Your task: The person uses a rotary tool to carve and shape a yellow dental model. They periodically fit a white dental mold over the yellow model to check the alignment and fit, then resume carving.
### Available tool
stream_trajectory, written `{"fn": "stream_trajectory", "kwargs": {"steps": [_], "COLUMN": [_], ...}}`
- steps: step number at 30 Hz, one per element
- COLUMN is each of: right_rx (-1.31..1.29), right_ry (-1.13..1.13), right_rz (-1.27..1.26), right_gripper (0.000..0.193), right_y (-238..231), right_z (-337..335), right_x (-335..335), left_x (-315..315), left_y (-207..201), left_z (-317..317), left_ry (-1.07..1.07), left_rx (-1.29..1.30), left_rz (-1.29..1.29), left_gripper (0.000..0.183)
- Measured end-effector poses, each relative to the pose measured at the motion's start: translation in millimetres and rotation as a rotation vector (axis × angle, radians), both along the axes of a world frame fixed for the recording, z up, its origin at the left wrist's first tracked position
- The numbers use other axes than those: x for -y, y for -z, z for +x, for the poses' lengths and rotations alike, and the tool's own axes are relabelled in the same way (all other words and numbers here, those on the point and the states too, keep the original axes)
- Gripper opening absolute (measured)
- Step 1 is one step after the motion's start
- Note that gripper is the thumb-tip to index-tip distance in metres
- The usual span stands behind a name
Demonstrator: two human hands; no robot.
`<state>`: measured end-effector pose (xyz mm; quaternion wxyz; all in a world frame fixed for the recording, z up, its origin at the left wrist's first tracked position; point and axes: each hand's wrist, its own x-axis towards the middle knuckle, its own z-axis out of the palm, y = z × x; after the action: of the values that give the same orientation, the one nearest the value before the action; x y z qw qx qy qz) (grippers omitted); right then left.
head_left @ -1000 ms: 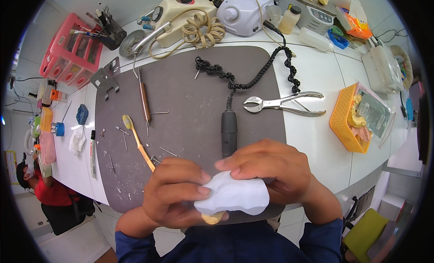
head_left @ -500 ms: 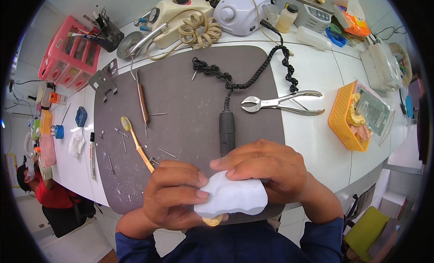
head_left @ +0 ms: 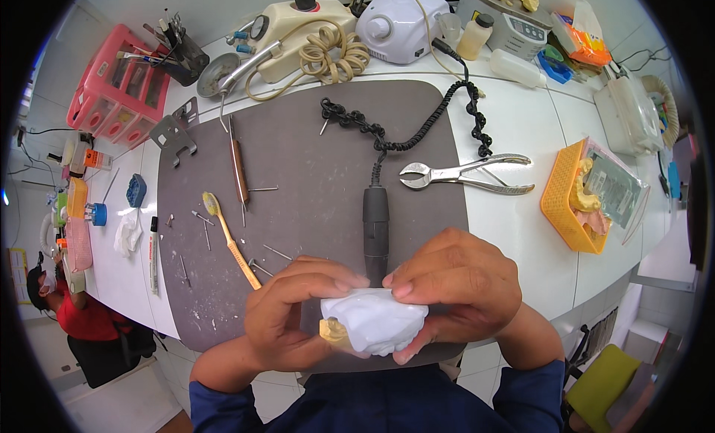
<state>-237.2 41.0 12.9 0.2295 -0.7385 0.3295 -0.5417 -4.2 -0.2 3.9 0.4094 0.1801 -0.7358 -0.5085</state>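
Observation:
Near the mat's front edge, both my hands grip a smooth white dental mould (head_left: pixel 380 321). A yellow plaster dental cast (head_left: pixel 333 331) pokes out at its left end; how far it runs inside is hidden. My left hand (head_left: pixel 287 306) pinches the left side, fingertips on the upper rim. The fingers of my right hand (head_left: pixel 465 291) bend over the upper right edge, with the thumb under the lower right. Just beyond the mould lies a black handpiece (head_left: pixel 376 224) on a coiled cord. Dental pliers (head_left: pixel 465 172) rest to its right, and a toothbrush (head_left: pixel 231 239) lies left.
On the grey mat (head_left: pixel 298 172) lie a wooden-handled knife (head_left: pixel 238 169) and several small burs. A yellow basket (head_left: pixel 570 202) with plaster pieces stands right. Pink drawers (head_left: pixel 119 87) and a white control unit (head_left: pixel 398 23) stand behind. Another person (head_left: pixel 74 306) sits far left.
My hands have turned the mould, so a more uneven white side now faces up. The yellow cast's end has shifted up and left, and my right thumb has come under the lower edge.

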Motion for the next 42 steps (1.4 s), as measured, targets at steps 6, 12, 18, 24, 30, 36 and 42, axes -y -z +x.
{"fn": "stream_trajectory", "kwargs": {"steps": [6,12,18,24,30,36,42], "right_rx": [-0.016,0.012,-0.044,0.000,-0.001,0.003,-0.006], "right_ry": [0.005,-0.015,-0.036,-0.073,-0.114,-0.120,-0.118], "right_rz": [-0.005,0.018,0.118,0.190,0.226,0.226,0.223], "right_gripper": [0.061,0.060,0.038,0.038,0.052,0.055,0.055], "right_y": [-1.0,-0.4,3.7,7.8,10.4,11.3,11.4], "right_z": [-1.7,-0.7,1.5,3.6,2.0,2.6,2.9], "right_x": [-0.8,-1.0,2.1,0.1,-1.8,-0.9,-0.5], "left_x": [-1.3,-0.7,2.7,-1.6,-2.5,-2.5,-2.5], "left_y": [-0.7,0.6,-9.1,-8.1,-9.3,-8.9,-8.0], "left_z": [-2.2,1.8,1.6,1.4,1.9,2.0,2.6], "left_ry": [0.006,0.021,-0.087,-0.134,-0.139,-0.138,-0.141], "left_rx": [-0.012,0.007,0.082,0.116,0.145,0.147,0.146], "left_rz": [0.021,0.002,-0.317,-0.365,-0.373,-0.370,-0.367], "left_gripper": [0.059,0.061,0.064,0.063,0.063,0.064,0.065]}}
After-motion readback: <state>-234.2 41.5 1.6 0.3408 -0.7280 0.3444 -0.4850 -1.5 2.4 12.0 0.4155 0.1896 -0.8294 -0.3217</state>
